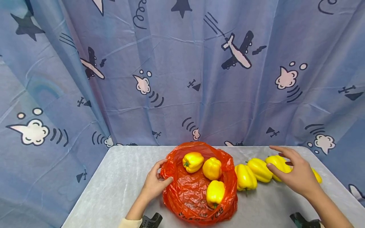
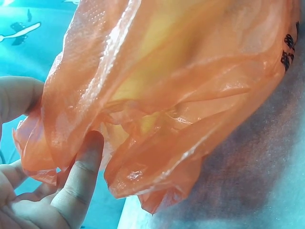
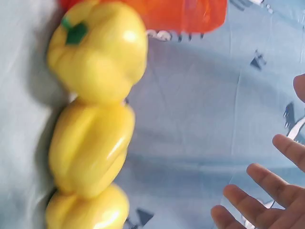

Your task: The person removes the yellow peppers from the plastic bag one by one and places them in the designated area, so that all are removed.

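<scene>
A red plastic bag (image 1: 186, 193) stands with its mouth spread wide on the table, three yellow bell peppers (image 1: 215, 193) inside it. At the bag's left rim, my left hand (image 1: 154, 183) pinches the thin plastic between thumb and fingers; the left wrist view shows the crumpled edge of the bag (image 2: 143, 167) there. To the right of the bag lies a row of several more yellow bell peppers (image 1: 259, 170). My right hand (image 1: 297, 174) hovers over the right part of that row, its fingers spread and holding nothing. It partly hides the peppers behind it.
A pale grey cloth-like surface covers the table (image 1: 125, 171). Behind it and at the sides hangs a blue curtain (image 1: 171, 120) printed with planes, stars and clouds. The row of peppers sits close to the bag's right side.
</scene>
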`<action>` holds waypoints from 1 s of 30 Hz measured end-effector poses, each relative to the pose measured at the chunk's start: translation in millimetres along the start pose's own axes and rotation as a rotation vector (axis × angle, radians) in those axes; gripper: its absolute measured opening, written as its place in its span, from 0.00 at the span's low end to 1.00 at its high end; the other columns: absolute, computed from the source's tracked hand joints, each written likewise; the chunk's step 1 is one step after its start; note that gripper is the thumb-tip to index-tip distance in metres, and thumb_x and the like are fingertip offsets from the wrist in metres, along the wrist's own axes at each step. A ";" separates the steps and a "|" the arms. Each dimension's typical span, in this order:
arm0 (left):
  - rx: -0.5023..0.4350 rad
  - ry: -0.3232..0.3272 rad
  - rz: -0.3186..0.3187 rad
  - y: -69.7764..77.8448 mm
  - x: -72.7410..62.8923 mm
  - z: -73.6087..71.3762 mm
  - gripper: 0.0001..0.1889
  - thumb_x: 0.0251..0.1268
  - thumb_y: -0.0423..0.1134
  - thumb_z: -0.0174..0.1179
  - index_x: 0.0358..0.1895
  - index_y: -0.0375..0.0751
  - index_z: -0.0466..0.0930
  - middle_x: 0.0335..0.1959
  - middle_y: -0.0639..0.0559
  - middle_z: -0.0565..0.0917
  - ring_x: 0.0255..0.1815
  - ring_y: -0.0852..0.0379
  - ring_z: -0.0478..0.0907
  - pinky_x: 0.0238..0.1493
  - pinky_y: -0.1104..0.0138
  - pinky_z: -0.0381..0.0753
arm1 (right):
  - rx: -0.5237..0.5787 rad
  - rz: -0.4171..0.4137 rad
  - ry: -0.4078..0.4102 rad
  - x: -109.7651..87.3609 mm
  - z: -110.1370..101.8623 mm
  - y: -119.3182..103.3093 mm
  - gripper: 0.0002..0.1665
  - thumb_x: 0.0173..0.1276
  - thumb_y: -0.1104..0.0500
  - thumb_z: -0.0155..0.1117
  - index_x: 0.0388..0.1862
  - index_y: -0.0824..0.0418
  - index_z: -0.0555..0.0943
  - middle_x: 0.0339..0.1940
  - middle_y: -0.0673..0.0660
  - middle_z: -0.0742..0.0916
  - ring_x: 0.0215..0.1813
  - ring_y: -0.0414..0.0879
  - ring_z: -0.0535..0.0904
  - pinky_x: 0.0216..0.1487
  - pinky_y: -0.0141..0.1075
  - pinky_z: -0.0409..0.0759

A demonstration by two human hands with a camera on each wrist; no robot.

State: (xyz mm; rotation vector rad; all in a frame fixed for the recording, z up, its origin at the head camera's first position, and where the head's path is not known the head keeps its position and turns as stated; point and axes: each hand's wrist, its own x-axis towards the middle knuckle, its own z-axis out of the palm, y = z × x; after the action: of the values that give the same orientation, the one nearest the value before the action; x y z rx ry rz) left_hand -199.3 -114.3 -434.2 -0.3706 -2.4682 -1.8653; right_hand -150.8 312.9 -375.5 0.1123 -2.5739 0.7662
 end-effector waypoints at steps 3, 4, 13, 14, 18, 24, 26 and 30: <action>0.007 0.009 -0.011 -13.9 5.2 2.0 0.34 0.52 0.25 0.65 0.66 0.40 0.66 0.61 0.37 0.70 0.35 0.49 0.83 0.33 0.70 0.83 | 0.023 -0.030 -0.009 1.9 3.0 -15.3 0.35 0.59 0.52 0.71 0.65 0.57 0.73 0.60 0.66 0.76 0.54 0.64 0.73 0.44 0.64 0.76; 0.011 0.012 -0.011 -18.1 6.7 2.7 0.34 0.52 0.25 0.65 0.66 0.41 0.66 0.61 0.37 0.70 0.35 0.50 0.83 0.32 0.71 0.83 | 0.032 -0.041 -0.011 2.7 4.2 -20.5 0.35 0.59 0.52 0.71 0.65 0.57 0.73 0.60 0.66 0.77 0.54 0.64 0.73 0.45 0.65 0.76; 0.012 0.016 -0.003 -30.1 10.5 4.1 0.35 0.51 0.25 0.66 0.66 0.41 0.66 0.60 0.36 0.71 0.34 0.50 0.83 0.31 0.71 0.82 | 0.083 -0.152 -0.042 10.2 17.9 -60.5 0.32 0.57 0.54 0.73 0.62 0.50 0.76 0.58 0.57 0.80 0.53 0.57 0.77 0.46 0.53 0.79; 0.007 0.013 -0.005 -30.6 10.6 3.9 0.35 0.51 0.26 0.66 0.66 0.42 0.66 0.60 0.37 0.71 0.34 0.50 0.83 0.31 0.71 0.82 | 0.092 -0.161 -0.050 10.4 19.5 -64.0 0.32 0.57 0.54 0.73 0.62 0.50 0.76 0.58 0.57 0.80 0.54 0.57 0.77 0.46 0.54 0.79; -0.028 0.003 -0.009 -30.9 10.3 2.9 0.35 0.52 0.28 0.68 0.66 0.46 0.67 0.61 0.40 0.71 0.35 0.51 0.83 0.32 0.70 0.83 | 0.139 -0.203 -0.071 10.1 25.4 -77.5 0.32 0.57 0.56 0.73 0.62 0.48 0.76 0.59 0.55 0.79 0.54 0.55 0.76 0.48 0.57 0.78; -0.048 -0.003 -0.007 -28.8 9.6 2.4 0.35 0.52 0.28 0.68 0.66 0.47 0.68 0.61 0.41 0.71 0.34 0.51 0.83 0.31 0.70 0.83 | 0.182 -0.299 -0.079 12.4 34.7 -97.6 0.33 0.55 0.56 0.74 0.62 0.44 0.76 0.59 0.51 0.80 0.56 0.49 0.76 0.47 0.53 0.79; -0.043 -0.003 -0.009 -29.0 10.0 2.6 0.35 0.52 0.28 0.68 0.66 0.47 0.68 0.61 0.41 0.71 0.34 0.52 0.82 0.31 0.69 0.83 | 0.198 -0.324 -0.088 13.7 38.5 -103.3 0.33 0.55 0.55 0.74 0.61 0.43 0.76 0.59 0.49 0.81 0.58 0.49 0.75 0.46 0.51 0.79; -0.025 0.000 -0.015 -30.6 11.5 3.6 0.35 0.52 0.28 0.67 0.66 0.47 0.67 0.62 0.40 0.71 0.34 0.52 0.82 0.32 0.68 0.84 | 0.215 -0.353 -0.132 14.4 46.6 -111.9 0.32 0.55 0.54 0.74 0.60 0.43 0.76 0.58 0.47 0.80 0.61 0.49 0.75 0.47 0.49 0.80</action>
State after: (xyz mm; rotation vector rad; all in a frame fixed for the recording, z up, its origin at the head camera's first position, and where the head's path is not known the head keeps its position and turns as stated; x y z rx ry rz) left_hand -216.3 -116.7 -462.3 -0.3543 -2.4568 -1.9036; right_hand -159.7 194.3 -347.8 0.6839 -2.4816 0.9173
